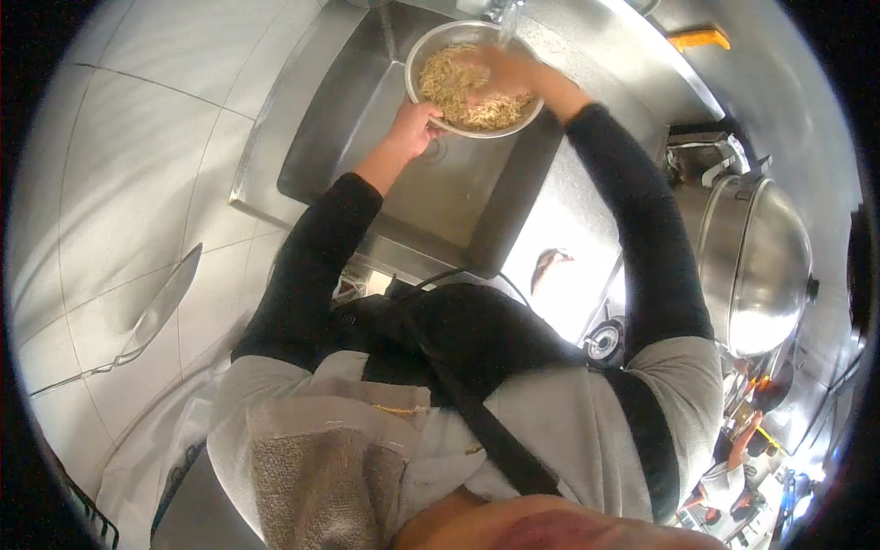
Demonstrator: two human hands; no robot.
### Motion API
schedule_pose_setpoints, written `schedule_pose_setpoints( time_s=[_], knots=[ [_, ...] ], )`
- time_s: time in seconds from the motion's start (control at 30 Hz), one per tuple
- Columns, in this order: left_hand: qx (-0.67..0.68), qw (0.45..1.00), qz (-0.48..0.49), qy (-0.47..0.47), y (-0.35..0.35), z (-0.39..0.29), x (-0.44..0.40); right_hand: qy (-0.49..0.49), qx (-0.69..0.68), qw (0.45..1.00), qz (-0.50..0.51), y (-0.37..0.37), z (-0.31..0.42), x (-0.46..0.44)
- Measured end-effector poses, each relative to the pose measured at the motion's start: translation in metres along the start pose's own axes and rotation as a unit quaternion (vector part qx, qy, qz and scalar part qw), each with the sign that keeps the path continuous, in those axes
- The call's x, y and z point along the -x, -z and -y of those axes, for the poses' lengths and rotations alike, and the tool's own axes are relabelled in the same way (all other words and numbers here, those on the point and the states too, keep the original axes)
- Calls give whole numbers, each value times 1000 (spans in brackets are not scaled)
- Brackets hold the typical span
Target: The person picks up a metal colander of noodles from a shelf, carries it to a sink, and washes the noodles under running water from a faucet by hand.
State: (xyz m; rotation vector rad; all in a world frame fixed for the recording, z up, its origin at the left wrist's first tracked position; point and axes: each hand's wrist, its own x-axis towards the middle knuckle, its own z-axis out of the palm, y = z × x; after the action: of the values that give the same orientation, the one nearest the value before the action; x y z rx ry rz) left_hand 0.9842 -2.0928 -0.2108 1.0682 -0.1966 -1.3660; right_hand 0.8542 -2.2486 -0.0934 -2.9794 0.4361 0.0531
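Note:
A round metal bowl [414,62] is held over the sink [458,197], under a tap [496,9] with a clear stream of water falling at its far rim. Thin yellow-brown shreds [449,78] fill much of it; their exact kind I cannot make out. My left hand [415,128] grips the bowl's near left rim, thumb on the edge. Inside the bowl, over the shreds, is my right hand [504,73], reaching in from the right. Motion smears its fingers, so whether they close on any shreds is unclear.
Right of the sink runs a metal counter [573,211]. A large domed metal pot [770,266] stands further right. An orange-handled tool [699,38] lies on the ledge at upper right. White tiles [137,147] are on the left. Another person [724,486] is at far lower right.

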Motion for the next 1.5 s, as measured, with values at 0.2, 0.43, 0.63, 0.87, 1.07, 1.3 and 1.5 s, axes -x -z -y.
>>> schedule_pose_setpoints(
  time_s=[0.2, 0.43, 0.63, 0.87, 1.07, 1.3, 1.5],
  knots=[
    [-48, 999, -19, 16, -13, -6, 33, 48, -69, 993, -84, -55, -39, -14],
    [-65, 997, -42, -8, -3, 4, 23, -76, -318, 942, 79, 0, -50, -36],
    [-35, 999, -24, -24, 6, 6, 5, -123, -373, 919, 39, 21, -42, -44],
    [-60, 998, -6, -15, 9, -4, 12, 206, -189, 959, -53, 9, -79, -55],
    [-77, 997, -10, -27, -5, -14, 26, -89, -354, 925, 108, -2, -56, -50],
    [-54, 998, 6, -10, -16, -19, 27, 130, -173, 974, 61, -49, -13, -25],
    [-90, 995, 41, 19, -24, -12, 28, -75, -111, 988, 74, -38, -62, -18]
  ],
)
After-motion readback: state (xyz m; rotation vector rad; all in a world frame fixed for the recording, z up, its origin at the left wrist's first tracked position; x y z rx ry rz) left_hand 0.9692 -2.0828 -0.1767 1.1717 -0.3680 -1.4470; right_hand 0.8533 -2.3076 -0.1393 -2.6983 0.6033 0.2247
